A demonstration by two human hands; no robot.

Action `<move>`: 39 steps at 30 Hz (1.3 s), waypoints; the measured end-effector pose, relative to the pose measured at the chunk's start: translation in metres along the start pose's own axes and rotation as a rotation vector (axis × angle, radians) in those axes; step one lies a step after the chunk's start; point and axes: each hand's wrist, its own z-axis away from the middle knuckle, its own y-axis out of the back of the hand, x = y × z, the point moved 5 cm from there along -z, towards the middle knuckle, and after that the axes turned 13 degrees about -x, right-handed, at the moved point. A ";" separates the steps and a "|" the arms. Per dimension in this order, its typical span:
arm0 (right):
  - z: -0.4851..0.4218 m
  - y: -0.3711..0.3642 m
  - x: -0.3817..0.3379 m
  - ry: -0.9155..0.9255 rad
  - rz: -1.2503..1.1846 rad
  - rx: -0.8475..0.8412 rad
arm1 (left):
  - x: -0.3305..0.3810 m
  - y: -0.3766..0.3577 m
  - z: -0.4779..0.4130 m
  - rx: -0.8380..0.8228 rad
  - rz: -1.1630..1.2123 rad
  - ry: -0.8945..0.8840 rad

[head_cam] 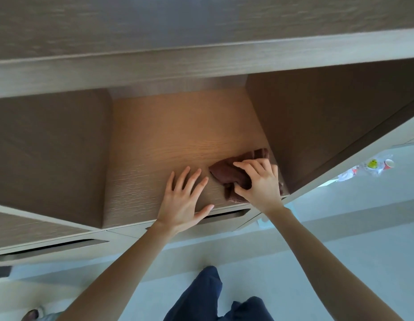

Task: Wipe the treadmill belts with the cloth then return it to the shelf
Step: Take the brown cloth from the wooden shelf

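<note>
A crumpled dark brown cloth [231, 172] lies on the wooden shelf [169, 144], toward the right side of the open compartment near its front edge. My right hand [259, 181] sits on top of the cloth with fingers and thumb curled around it. Just left of the cloth, my left hand [185, 200] rests flat on the shelf surface with fingers spread. No treadmill is in view.
Wooden side walls close the compartment at left [53, 154] and right [317, 126], with a board [201, 63] overhead. Below the shelf are drawer fronts with cut-out handles [226, 215]. Crumpled plastic and a red cup [372, 166] lie on the pale floor at right.
</note>
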 end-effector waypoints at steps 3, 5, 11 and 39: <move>-0.007 -0.003 0.005 0.049 0.070 -0.216 | -0.001 -0.001 -0.001 0.015 0.017 0.005; -0.009 -0.019 0.011 0.012 0.042 -0.488 | -0.001 -0.001 -0.001 0.023 0.024 0.002; -0.008 -0.013 0.007 0.071 -0.017 -0.189 | -0.001 0.000 0.000 0.013 0.033 0.010; -0.006 -0.011 0.013 0.410 0.147 -0.586 | -0.002 0.002 0.001 0.011 0.039 0.005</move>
